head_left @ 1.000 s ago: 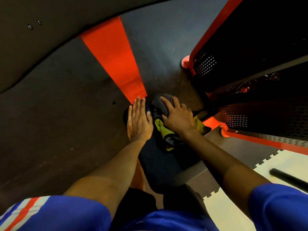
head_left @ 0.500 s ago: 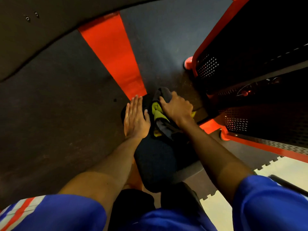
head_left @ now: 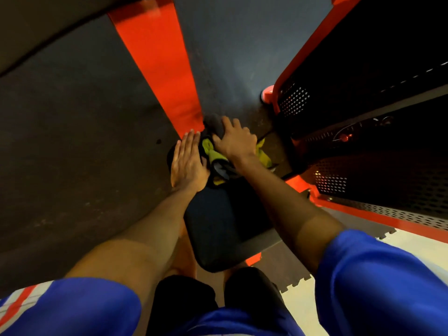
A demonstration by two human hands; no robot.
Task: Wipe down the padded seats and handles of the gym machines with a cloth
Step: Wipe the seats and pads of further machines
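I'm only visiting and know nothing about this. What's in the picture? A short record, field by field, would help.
Setting: gym machine with an orange frame and a perforated guard
Seat: dark padded seat, directly in front of the person
Cloth: yellow-green and grey cloth, bunched at the seat's far end
Hands: left hand lies flat on the seat, fingers straight; right hand grips the cloth beside it
Clothing: blue sleeves

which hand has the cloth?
The right hand, the one with the ring, grips the grey-and-yellow cloth at the far end of the seat pad. The left hand holds nothing; it lies flat on the pad beside the cloth.
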